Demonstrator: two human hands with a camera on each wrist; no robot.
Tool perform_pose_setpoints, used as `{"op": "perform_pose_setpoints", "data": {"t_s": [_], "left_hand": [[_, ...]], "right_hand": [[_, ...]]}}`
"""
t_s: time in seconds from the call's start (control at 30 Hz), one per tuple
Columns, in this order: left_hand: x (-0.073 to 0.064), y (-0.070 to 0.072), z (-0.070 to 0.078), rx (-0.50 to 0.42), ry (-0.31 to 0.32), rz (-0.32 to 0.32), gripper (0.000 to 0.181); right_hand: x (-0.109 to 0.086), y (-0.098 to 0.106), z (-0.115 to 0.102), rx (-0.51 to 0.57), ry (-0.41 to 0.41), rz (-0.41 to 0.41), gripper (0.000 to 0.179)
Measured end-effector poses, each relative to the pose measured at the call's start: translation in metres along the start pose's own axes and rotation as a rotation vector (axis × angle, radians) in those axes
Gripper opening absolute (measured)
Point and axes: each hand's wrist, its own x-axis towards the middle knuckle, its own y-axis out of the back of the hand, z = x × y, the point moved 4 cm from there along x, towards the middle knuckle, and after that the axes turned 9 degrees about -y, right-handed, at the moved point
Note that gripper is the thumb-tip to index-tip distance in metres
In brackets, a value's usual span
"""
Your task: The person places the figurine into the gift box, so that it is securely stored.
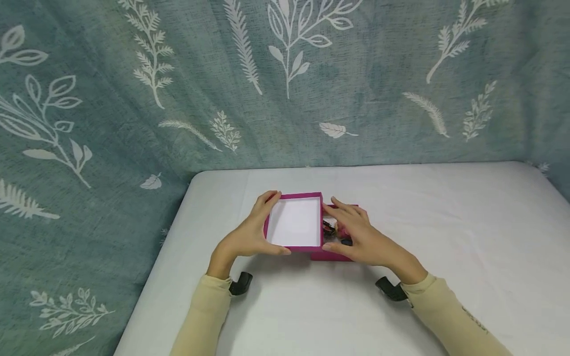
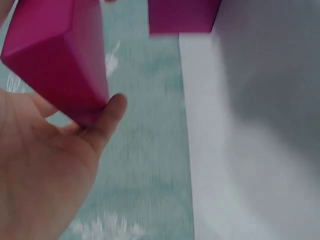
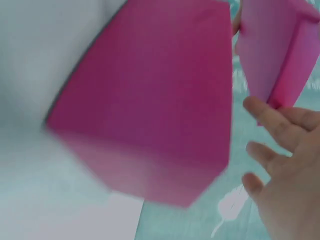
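A magenta box lid (image 1: 295,222), its white inside facing up toward the head camera, is held at its left side by my left hand (image 1: 249,232), thumb at the near edge and fingers at the far edge. My right hand (image 1: 356,232) has its fingers spread, with the index fingertip and thumb right at the lid's right edge. Under and behind that hand stands the magenta box (image 1: 331,256), partly covered by lid and hand. Small mixed items (image 1: 328,229), dark and pinkish, show inside it. In the right wrist view the box side (image 3: 145,90) looms close, and the fingers look fairly straight.
The box stands on a table with a white cloth (image 1: 436,212). A green curtain with white leaf prints (image 1: 365,74) hangs behind and to the left. Dark wrist-worn devices (image 1: 392,289) jut from both sleeves above the cloth.
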Motion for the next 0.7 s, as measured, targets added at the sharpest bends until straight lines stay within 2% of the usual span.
{"op": "perform_pose_setpoints", "data": {"t_s": [0.1, 0.27, 0.47, 0.7], "left_hand": [[0.007, -0.016, 0.008, -0.012, -0.046, 0.009, 0.127], [0.016, -0.034, 0.019, -0.036, -0.105, 0.082, 0.131], [0.018, -0.041, 0.026, -0.056, -0.109, 0.184, 0.131], [0.022, -0.045, 0.027, -0.075, -0.125, 0.211, 0.127]], "right_hand": [[-0.01, 0.01, 0.013, 0.035, -0.031, -0.019, 0.094], [-0.02, 0.029, 0.025, 0.039, -0.039, -0.053, 0.101], [-0.02, 0.038, 0.033, 0.034, -0.083, -0.08, 0.102], [-0.022, 0.041, 0.038, 0.041, -0.081, -0.083, 0.101]]}}
